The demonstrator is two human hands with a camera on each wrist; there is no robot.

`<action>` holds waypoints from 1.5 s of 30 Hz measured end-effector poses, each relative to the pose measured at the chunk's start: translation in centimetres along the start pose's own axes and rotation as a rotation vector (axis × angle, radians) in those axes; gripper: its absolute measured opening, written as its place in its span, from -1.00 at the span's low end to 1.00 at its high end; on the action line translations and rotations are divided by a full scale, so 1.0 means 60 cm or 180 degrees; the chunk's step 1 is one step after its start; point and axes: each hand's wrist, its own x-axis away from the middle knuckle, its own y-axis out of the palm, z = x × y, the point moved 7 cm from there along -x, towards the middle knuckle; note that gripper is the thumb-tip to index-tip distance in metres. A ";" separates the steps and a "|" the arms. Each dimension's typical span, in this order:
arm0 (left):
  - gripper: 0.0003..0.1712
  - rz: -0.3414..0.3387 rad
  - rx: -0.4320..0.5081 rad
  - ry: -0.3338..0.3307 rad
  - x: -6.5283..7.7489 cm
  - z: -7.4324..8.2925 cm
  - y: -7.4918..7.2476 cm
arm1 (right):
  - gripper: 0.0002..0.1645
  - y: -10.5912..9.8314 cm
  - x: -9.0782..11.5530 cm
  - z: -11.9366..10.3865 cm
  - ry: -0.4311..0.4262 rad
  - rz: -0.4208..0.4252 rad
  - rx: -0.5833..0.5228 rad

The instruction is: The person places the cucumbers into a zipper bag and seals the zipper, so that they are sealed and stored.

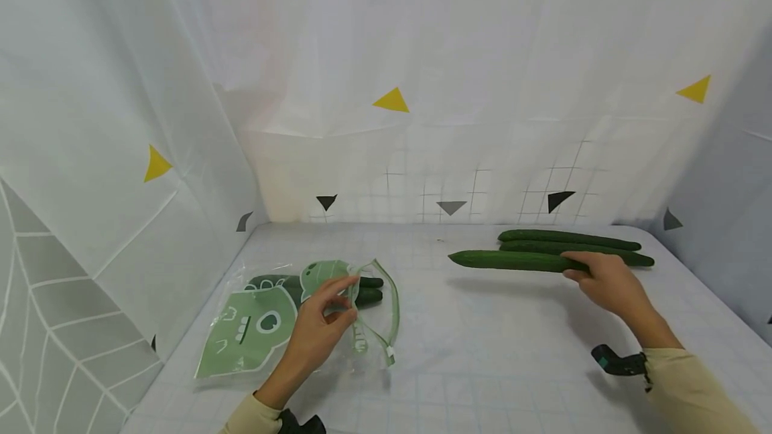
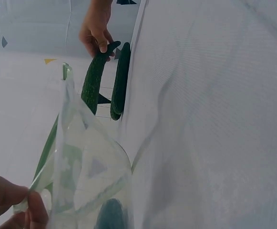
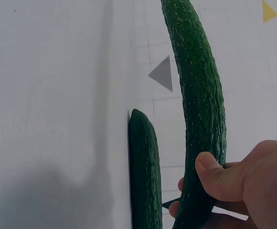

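White sheet walls (image 1: 458,32) far, left and right, creased; grid lines low on far one. White table (image 1: 482,347) below, light-coloured cover, faint grid, slight wrinkles. Clear bag (image 1: 253,347), green cartoon print, lies left, mouth gaping right; thin film, probably light, floppy, slick, best taken by rim. Held cucumber (image 1: 506,260) right of middle, raised over table, pointing left; looks firm, moderate weight, bumpy skin, might snap if bent, so best gripped round body, nearer middle for balance. Two more cucumbers (image 1: 567,238) lie side by side, far right; two bagged cucumbers (image 1: 370,297) left, ends showing at mouth. Right hand (image 1: 606,283) clamped on held cucumber's right end, thumb opposite fingers. Left hand (image 1: 319,323) pinches bag rim, thumb against fingertips. Zip slider (image 1: 390,356) at mouth's near corner.
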 end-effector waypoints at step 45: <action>-0.35 0.0008 -0.0040 -0.0030 -0.003 0.000 -0.002 | -0.56 0.027 0.008 -0.132 -0.0461 -0.0010 -0.0274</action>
